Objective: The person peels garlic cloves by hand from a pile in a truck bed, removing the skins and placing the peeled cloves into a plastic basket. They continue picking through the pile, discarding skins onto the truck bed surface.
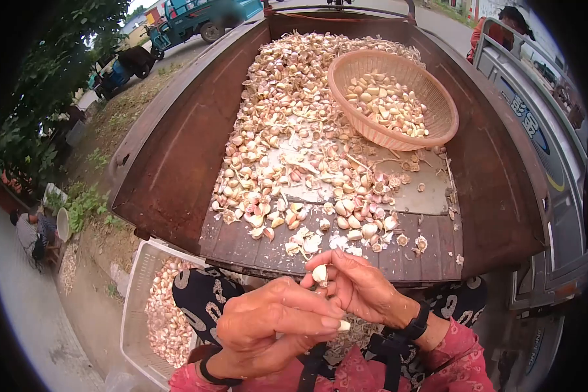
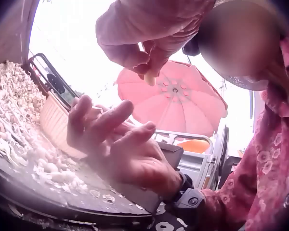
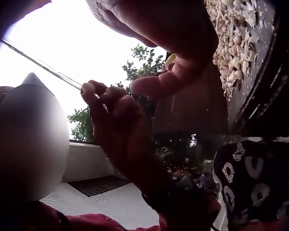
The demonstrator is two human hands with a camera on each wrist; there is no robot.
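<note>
My right hand holds a whitish garlic clove at its fingertips, above the near edge of the cart bed. The same clove shows partly behind the fingers in the right wrist view. Close beside it on the left is my left hand, its fingers bent. Thumb and forefinger of that hand pinch a small pale piece, which also sticks out below the fingertips in the left wrist view. Loose garlic cloves and dry skins cover much of the cart bed in front of both hands.
A pink woven basket of peeled cloves stands on the garlic at the back right. Rusty side walls border the bed. Beside my left leg is a white crate with more garlic. Another vehicle stands close on the right.
</note>
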